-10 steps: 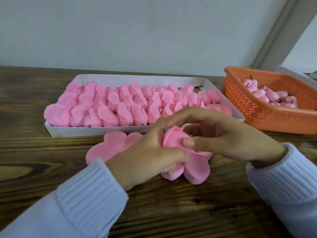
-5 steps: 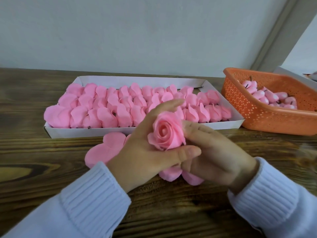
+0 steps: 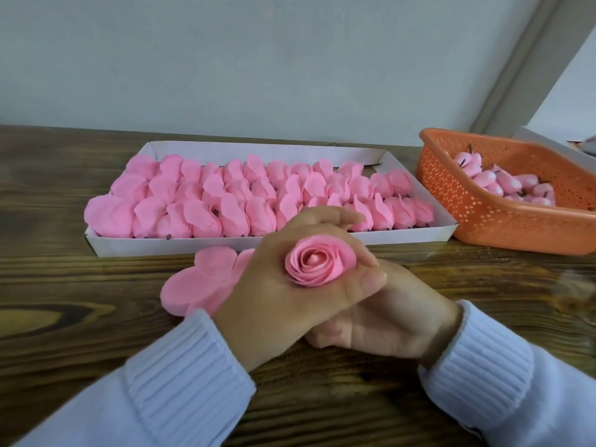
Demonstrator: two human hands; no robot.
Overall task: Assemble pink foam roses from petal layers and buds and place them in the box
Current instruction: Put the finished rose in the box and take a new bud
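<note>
A pink foam rose faces up at me, its petals closed into a spiral. My left hand wraps around it, fingers curled behind and thumb in front. My right hand sits under and behind the left, cupping the rose's base; its fingertips are hidden. A stack of flat pink petal layers lies on the table just left of my hands. The white box behind them holds several rows of finished roses.
An orange perforated basket with several pink buds stands at the right. A white box edge shows behind it. The dark wooden table runs to a grey wall.
The loose petals that hung under the rose have been folded up into the flower. My right hand moved from above the rose to beneath my left, and the rose now faces upward.
</note>
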